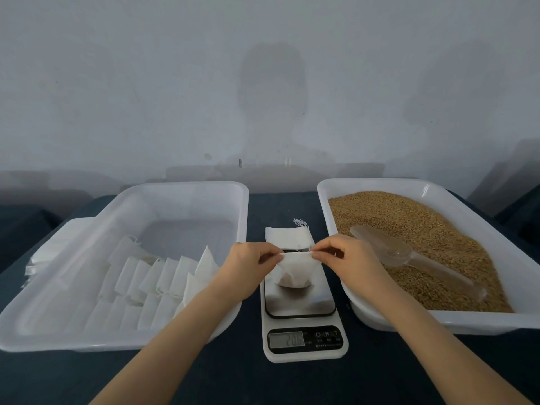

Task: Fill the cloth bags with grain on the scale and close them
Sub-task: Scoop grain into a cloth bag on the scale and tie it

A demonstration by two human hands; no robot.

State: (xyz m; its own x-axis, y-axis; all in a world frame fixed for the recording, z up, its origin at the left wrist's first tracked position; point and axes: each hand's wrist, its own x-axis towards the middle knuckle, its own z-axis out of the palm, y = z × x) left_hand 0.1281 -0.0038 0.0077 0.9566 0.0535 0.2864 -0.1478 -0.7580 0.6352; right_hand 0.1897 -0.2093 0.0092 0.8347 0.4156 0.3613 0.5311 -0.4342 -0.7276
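Over the scale (304,317), your left hand (248,267) and right hand (342,258) each pinch the mouth of a grain-filled cloth bag (295,276) sitting on it, not yet closed, with many empty bags (152,276) left.

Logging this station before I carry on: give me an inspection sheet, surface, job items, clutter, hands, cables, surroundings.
Surface: dark cloth-covered table.
Job's things: cloth bag stands on the scale, bottom bulging; spare bag lies behind it; grain tray holds grain with a clear scoop on top; left tray holds rows of empty bags.
Clutter: pale stack at the left tray's outer edge, too blurred to identify.
Grippers: left hand and right hand each pinch the cloth bag's top edge.
Cables: nothing seen.
Surroundings: plain grey wall with shadows.
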